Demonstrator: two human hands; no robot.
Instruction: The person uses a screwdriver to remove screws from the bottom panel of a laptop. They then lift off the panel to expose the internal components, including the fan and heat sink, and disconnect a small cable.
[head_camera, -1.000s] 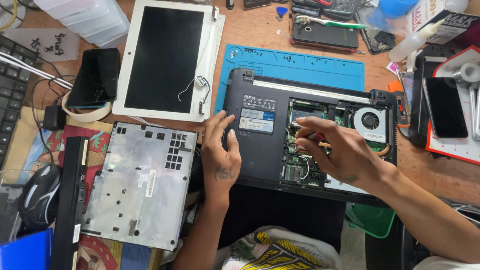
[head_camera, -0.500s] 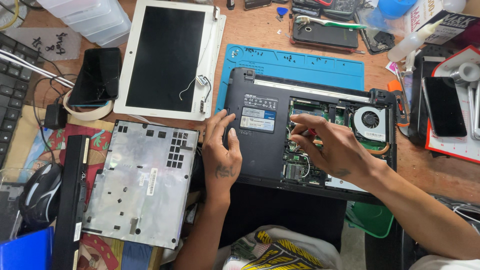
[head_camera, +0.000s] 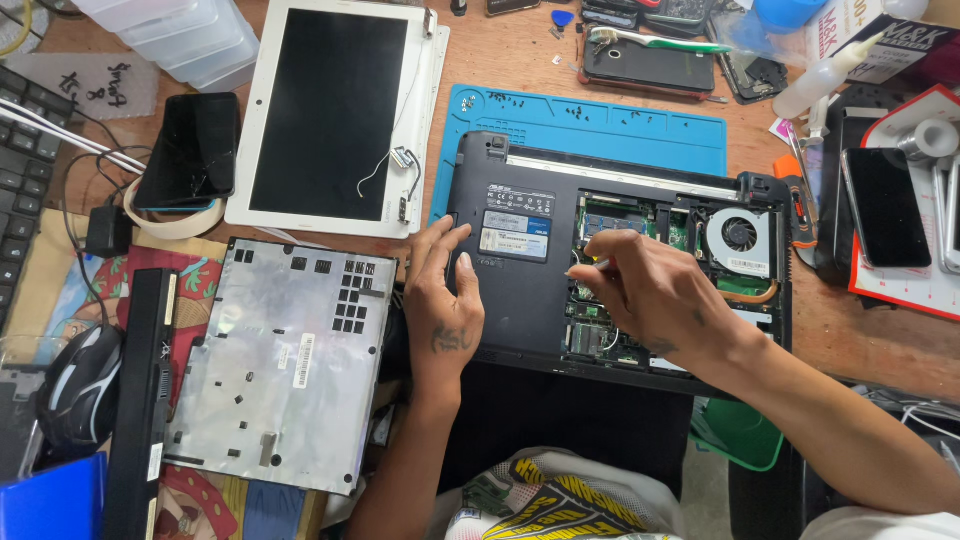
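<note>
A black laptop base (head_camera: 520, 290) lies upside down before me with its cover off, showing the fan (head_camera: 740, 238), green boards and a memory slot (head_camera: 615, 215). My left hand (head_camera: 445, 300) rests flat on the base's left part, fingers spread near its labelled drive. My right hand (head_camera: 650, 295) is over the open board area, fingers pinched on a thin white-tipped tool (head_camera: 590, 267) that points left into the circuitry. What the tool's tip touches is hidden by my fingers.
A silver bottom cover (head_camera: 280, 365) lies to the left. A white-framed screen panel (head_camera: 335, 110) and a blue mat (head_camera: 590, 125) with loose screws sit behind. Phones (head_camera: 885, 205), a battery (head_camera: 140, 400), a mouse (head_camera: 80, 385), a keyboard (head_camera: 25, 190) and a bottle (head_camera: 825, 75) crowd the edges.
My right hand has shifted left and slightly up over the board, bringing the thin tool toward the memory area. My left hand stays on the base.
</note>
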